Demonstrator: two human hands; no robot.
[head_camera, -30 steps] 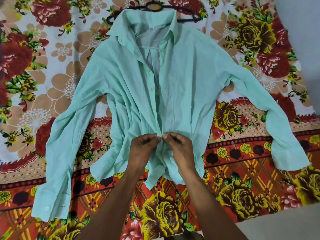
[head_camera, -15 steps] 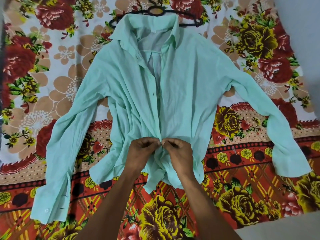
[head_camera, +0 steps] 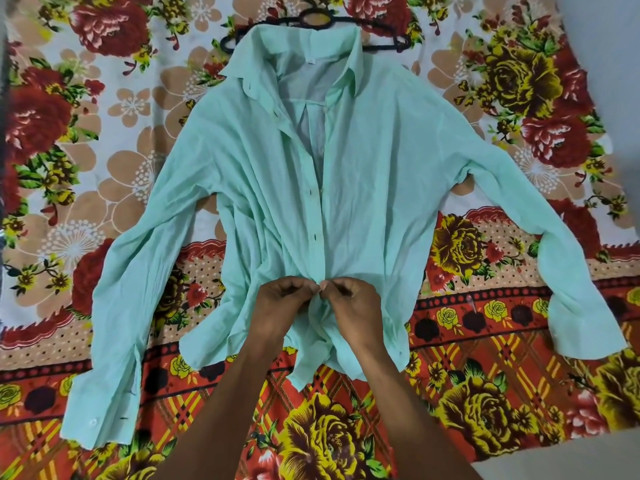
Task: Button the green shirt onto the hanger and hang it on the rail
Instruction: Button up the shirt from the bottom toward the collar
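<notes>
Little changed from a second ago: both hands a touch lower in the view, pinching at the same spot low on the front of the green shirt (head_camera: 381, 188). Left hand (head_camera: 282, 306) and right hand (head_camera: 353, 308) curled tight, fingertips meeting at the middle strip, each gripping one front edge of cloth, apparently working a button through its hole; the button itself hidden between the fingers, so fastened or not cannot be told. Shirt spread flat on its back on a flowered bedsheet (head_camera: 114, 140), sleeves flung out to either side, collar open at the top over a black hanger (head_camera: 381, 39) whose hook and arms peek out above the collar. Two small dark marks higher up the strip, buttons or holes, too small to tell which, with the neck gaping open above them. Likely risks: thin, wrinkled cloth bunching under the pinch, leaving the button in the wrong hole and the front crooked; a hard tug downward dragging the collar off the hanger's arms; the loose hem below the hands caught into the fastening. Room to spare all round: bare sheet above the hanger, wide margins beyond both cuffs, the left cuff (head_camera: 93, 422) close to the bottom of the view, the right cuff (head_camera: 585, 332) not far from a pale grey surface at the right edge, its nature unclear. No rail anywhere in sight, so the hanging step not yet begun.
</notes>
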